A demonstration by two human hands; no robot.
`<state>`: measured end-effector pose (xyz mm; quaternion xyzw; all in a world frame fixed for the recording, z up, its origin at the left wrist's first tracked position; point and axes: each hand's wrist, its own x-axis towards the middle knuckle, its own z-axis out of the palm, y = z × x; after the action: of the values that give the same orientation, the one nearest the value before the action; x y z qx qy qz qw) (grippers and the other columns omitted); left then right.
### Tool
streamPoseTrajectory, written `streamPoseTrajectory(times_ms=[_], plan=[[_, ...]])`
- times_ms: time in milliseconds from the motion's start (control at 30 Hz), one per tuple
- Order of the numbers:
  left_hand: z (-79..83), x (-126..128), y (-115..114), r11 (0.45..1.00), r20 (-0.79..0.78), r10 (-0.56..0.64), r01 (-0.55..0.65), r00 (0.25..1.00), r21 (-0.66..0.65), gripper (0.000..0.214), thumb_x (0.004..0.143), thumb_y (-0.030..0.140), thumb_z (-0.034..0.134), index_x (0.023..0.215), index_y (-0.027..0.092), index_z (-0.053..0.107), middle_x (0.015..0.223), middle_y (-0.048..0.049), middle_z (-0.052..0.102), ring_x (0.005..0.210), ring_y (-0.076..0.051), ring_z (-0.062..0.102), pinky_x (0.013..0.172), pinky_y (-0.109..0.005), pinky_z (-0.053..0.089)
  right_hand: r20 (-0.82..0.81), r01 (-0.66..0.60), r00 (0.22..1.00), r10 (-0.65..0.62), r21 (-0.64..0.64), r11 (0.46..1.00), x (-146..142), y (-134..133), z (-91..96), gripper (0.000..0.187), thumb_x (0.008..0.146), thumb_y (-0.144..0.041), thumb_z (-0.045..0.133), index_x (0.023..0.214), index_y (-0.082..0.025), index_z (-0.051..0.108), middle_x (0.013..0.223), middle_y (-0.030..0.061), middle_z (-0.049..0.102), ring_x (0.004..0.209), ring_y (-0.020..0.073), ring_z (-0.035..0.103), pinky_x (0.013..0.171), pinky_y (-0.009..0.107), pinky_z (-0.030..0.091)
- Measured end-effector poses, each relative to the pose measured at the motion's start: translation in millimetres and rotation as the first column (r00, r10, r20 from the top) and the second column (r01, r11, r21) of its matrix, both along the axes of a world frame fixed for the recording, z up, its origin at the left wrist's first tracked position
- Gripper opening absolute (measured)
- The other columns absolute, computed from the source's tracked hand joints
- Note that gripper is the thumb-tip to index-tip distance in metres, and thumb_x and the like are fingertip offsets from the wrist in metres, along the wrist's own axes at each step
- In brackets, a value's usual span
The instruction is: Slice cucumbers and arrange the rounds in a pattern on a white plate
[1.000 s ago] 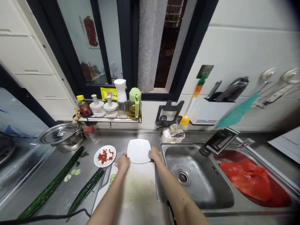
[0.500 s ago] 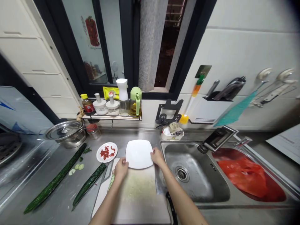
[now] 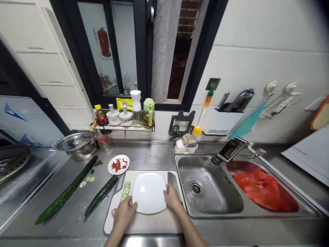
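Observation:
Both hands grip a white, rounded-square plate by its sides, over the cutting board. My left hand is closed on its lower left edge, and my right hand pinches the right edge. A row of cucumber slices lies on the board just left of the plate, partly behind my left hand. A knife blade shows on the board beyond my right hand; its handle is hidden. Left of the board rests a cut cucumber.
A small plate of chopped red pieces sits behind the board. Further left are a long cucumber, cut cucumber ends and a lidded pot. The sink adjoins the board's right side, with a red bag in the second basin.
Both hands have brought the plate nearer to me, from the board's far edge to over its middle. The camera view has shifted slightly.

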<state>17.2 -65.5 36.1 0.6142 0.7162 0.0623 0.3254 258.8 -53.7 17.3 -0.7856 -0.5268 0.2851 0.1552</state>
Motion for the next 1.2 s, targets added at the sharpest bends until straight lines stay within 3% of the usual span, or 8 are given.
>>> streamPoseTrajectory(times_ms=[267,533,800,1000,1200], plan=[[-4.6,-1,-12,0.999,0.001,-0.034,0.034,0.999,-0.034,0.026,0.084,0.04,0.044,0.092,0.025,0.063,0.09,-0.0019,0.07,0.095,-0.025,0.064,0.086,-0.039,0.039,0.035,-0.002,0.999,0.004,-0.036,0.999,-5,-14,-1.4,0.019,0.086,-0.012,0.048,0.102,-0.015,0.057,0.096,0.0093,0.069,0.091,0.0186,0.064,0.073,0.022,0.039],[-7.1,-2,-15,0.999,0.014,-0.038,0.039,0.999,-0.038,0.023,0.084,0.039,0.046,0.087,0.023,0.062,0.089,-0.003,0.068,0.092,-0.025,0.063,0.089,-0.044,0.037,0.101,-0.014,0.995,0.024,-0.098,0.995,-10,-16,-6.9,0.026,0.087,-0.013,0.047,0.111,-0.012,0.056,0.103,0.0128,0.069,0.097,0.021,0.065,0.077,0.025,0.04],[-8.6,-5,-20,0.998,0.031,-0.055,0.056,0.998,-0.035,0.026,0.084,0.038,0.045,0.098,0.025,0.063,0.092,-0.0027,0.068,0.094,-0.026,0.063,0.09,-0.044,0.037,0.135,-0.022,0.99,0.035,-0.096,0.995,-16,-21,-1.1,0.035,0.089,-0.012,0.044,0.121,-0.007,0.053,0.105,0.0164,0.069,0.101,0.023,0.065,0.081,0.027,0.043],[-7.0,-8,-33,0.998,-0.047,-0.054,0.056,0.997,0.035,0.048,0.085,0.033,0.044,0.132,0.024,0.048,0.11,-0.0068,0.066,0.105,-0.025,0.06,0.092,-0.039,0.036,0.171,-0.032,0.984,0.045,-0.081,0.996,-19,-26,4.1,0.046,0.089,-0.01,0.043,0.134,-0.006,0.044,0.101,0.0171,0.07,0.098,0.0233,0.066,0.079,0.027,0.043],[-14.6,-19,-40,0.984,-0.072,0.025,-0.012,0.997,0.176,0.039,0.087,0.033,0.042,0.124,0.025,0.053,0.118,-0.0079,0.063,0.107,-0.025,0.059,0.088,-0.037,0.039,0.158,-0.033,0.987,0.041,-0.053,0.998,-20,-37,2.3,0.046,0.09,-0.017,0.044,0.136,-0.009,0.043,0.107,0.0171,0.068,0.102,0.0245,0.064,0.082,0.029,0.043]])
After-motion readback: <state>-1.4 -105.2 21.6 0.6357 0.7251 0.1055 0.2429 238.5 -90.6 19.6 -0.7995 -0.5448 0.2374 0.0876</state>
